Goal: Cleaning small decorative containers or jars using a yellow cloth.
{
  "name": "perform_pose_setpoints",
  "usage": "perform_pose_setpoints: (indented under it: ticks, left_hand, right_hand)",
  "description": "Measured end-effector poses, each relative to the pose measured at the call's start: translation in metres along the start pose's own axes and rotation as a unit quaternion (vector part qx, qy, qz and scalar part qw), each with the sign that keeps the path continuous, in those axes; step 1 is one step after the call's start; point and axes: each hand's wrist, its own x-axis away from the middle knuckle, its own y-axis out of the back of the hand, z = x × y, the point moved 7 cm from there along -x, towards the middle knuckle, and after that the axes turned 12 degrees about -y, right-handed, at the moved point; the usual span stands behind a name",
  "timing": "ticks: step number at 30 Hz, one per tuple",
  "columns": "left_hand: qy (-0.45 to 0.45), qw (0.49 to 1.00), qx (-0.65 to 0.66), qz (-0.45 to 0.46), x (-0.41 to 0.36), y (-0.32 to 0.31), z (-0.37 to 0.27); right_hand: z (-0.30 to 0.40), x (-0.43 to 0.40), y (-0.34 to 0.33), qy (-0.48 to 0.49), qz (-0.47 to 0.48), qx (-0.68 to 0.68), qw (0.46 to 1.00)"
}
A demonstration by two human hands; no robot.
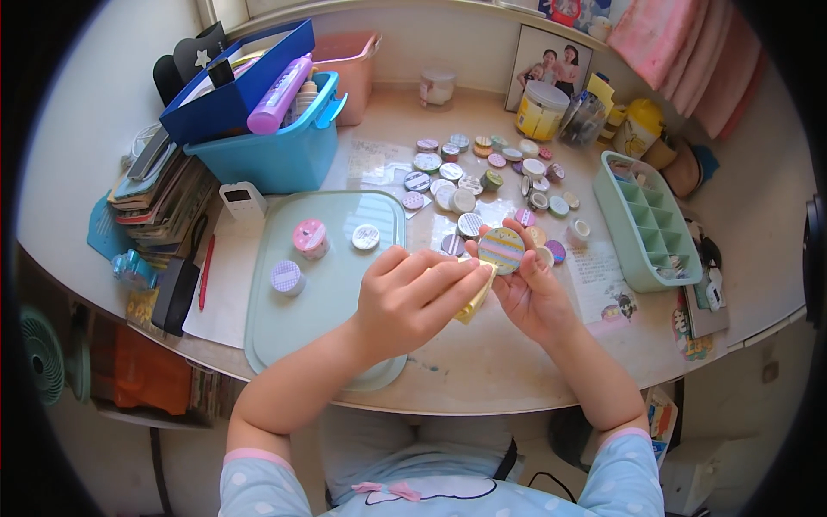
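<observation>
My left hand (410, 300) pinches a folded yellow cloth or paper (477, 305) at the edge of a round washi tape roll. That roll (501, 251), striped yellow, pink and grey on its face, rests in the fingers of my right hand (539, 304). Beneath my left forearm lies a pale green tray (323, 342). On it stand a pink roll stack (310, 238), a lilac checked one (287, 278) and a white patterned roll (366, 237). Several more tape rolls (462, 200) spread across the table beyond my hands, partly hidden by them.
A green divided box (646, 226) stands at the right. A blue bin (278, 158) and stacked books (158, 207) occupy the left, near a white device (243, 200) and a red pen (207, 271). A yellow-labelled jar (541, 113) stands at the back.
</observation>
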Motion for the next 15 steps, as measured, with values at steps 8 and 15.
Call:
perform_pose_setpoints:
  ticks: [8,15]
  left_hand:
    - [0.001,1.000,0.005,-0.001,0.000,0.001,0.005]
    - [0.035,0.999,0.007,0.020,0.004,-0.005,0.020]
  right_hand:
    - [-0.009,0.000,0.002,-0.021,-0.008,0.022,0.999]
    - [-0.017,0.000,0.010,-0.049,-0.032,0.025,0.998]
